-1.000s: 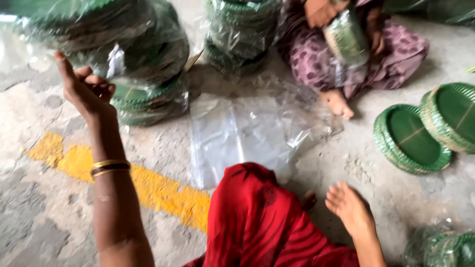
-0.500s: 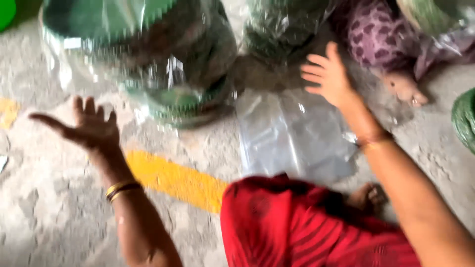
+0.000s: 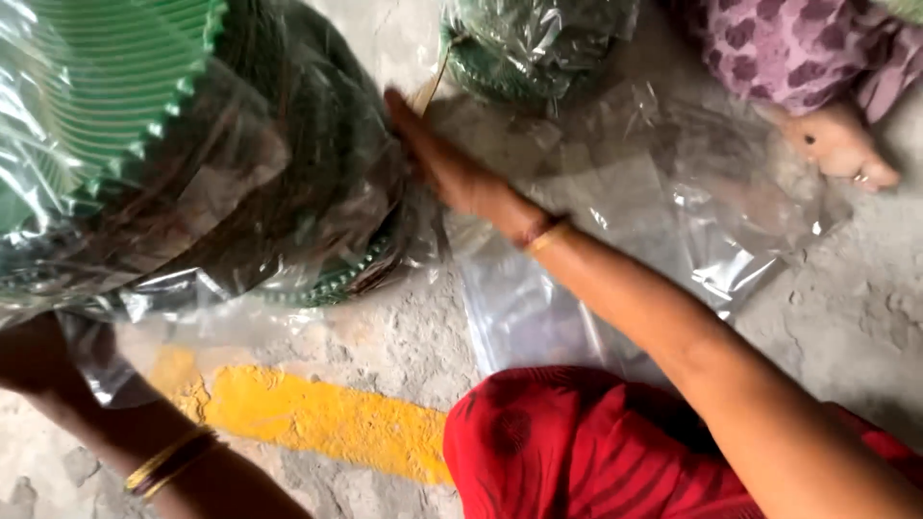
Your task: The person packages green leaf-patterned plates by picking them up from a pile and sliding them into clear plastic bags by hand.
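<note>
Two hands of the wearer are at work on one large bagged stack of green plates (image 3: pixel 192 163), a pile of scallop-edged disposable plates wrapped in clear plastic that fills the upper left of the view and rests on the concrete floor (image 3: pixel 846 317). Right hand (image 3: pixel 437 159): reached across from the lower right, fingers straight and held together, laid flat against the right side of the bag. Left hand (image 3: pixel 38 356): at the lower left edge, tucked under the loose plastic at the bottom of the same bag; mostly hidden, so whether it grips the plastic cannot be told. Gold bangles (image 3: pixel 171 463) sit on the left wrist, one thin bangle (image 3: pixel 546 235) on the right. Flat clear plastic bags (image 3: pixel 615 211) lie spread on the floor just right of the stack, under the right forearm. Second wrapped bundle of green plates (image 3: pixel 534 48) stands at top centre. Yellow painted stripe (image 3: pixel 317 418) crosses the floor below the stack. Red garment (image 3: pixel 577 452) covers the wearer's knee at the bottom. Another person's bare foot (image 3: pixel 841 144) and purple patterned clothing (image 3: pixel 798 48) occupy the upper right.
</note>
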